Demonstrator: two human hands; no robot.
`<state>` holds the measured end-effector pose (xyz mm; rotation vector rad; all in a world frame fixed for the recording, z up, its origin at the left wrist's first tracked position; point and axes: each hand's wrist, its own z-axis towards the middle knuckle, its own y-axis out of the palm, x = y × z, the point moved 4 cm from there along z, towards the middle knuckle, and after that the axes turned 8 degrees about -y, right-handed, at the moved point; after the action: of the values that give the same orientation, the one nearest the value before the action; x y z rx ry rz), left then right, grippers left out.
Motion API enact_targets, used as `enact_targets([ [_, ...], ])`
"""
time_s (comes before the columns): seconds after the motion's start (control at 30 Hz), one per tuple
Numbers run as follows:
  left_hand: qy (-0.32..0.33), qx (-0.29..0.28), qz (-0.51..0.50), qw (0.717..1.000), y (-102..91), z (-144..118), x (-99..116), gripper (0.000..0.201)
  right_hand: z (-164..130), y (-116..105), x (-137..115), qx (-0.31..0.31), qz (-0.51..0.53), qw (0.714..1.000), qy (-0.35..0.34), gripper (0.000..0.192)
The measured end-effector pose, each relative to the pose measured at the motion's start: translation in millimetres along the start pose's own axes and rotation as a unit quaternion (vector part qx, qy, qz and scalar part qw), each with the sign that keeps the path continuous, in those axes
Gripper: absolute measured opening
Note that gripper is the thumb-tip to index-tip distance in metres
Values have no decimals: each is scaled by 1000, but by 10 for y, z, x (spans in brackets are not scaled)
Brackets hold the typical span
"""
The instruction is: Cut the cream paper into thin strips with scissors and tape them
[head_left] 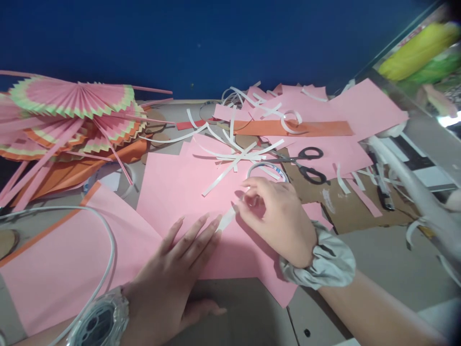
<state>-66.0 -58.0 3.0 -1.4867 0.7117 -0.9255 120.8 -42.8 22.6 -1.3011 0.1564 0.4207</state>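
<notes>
My left hand lies flat, fingers spread, on a pink paper sheet, its fingertips at one end of a short white strip. My right hand pinches the other end of that strip between thumb and fingers, just above the pink sheet. A grey scrunchie sits on the right wrist, a clear watch on the left. A roll of tape lies just beyond my right hand.
Black scissors lie on brown cardboard to the right. Folded pink paper fans are stacked at the left. White strips, an orange strip and more pink sheets cover the back. A white cable loops at the left.
</notes>
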Motion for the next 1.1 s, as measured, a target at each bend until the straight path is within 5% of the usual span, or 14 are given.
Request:
enact_targets([
  [0.2, -10, 13, 12, 1000, -8, -14, 18, 77, 15, -219, 259, 68, 60, 994, 64, 12],
  [0.43, -49, 48, 45, 997, -55, -151, 122, 75, 21, -64, 68, -146, 92, 981, -91, 7],
  [0.6, -24, 101, 4, 995, -176, -104, 78, 61, 10, 10, 58, -192, 63, 973, -107, 15],
  [0.9, 0, 33, 1, 999, -5, 7, 36, 66, -3, 38, -21, -238, 85, 960, -117, 18],
  [1.1, 8, 10, 18, 1000, 72, -8, 25, 79, 10, 46, -5, -196, 84, 976, -53, 14],
])
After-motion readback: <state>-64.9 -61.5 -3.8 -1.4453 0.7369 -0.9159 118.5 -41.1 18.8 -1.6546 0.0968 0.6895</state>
